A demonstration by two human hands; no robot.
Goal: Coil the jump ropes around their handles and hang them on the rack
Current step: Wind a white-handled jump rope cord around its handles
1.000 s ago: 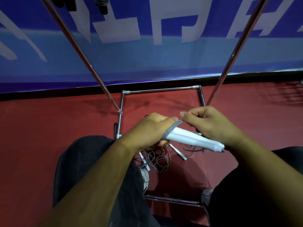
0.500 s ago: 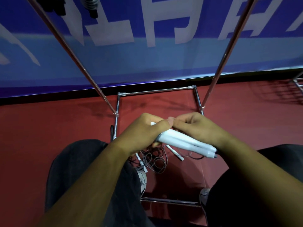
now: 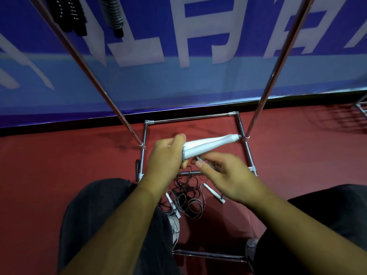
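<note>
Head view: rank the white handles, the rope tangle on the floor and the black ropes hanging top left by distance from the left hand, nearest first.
1. white handles: gripped in the left hand.
2. rope tangle: on the floor, just below.
3. black ropes: hanging top left, well above.

The blue banner [image 3: 198, 86] behind the rack bears large white characters [image 3: 200, 36], cropped by the top edge and too incomplete to read. Nothing else shows writing.

The handles [image 3: 208, 144] sit above the rope tangle [image 3: 188, 195], inside the rack base [image 3: 190, 117].
</note>
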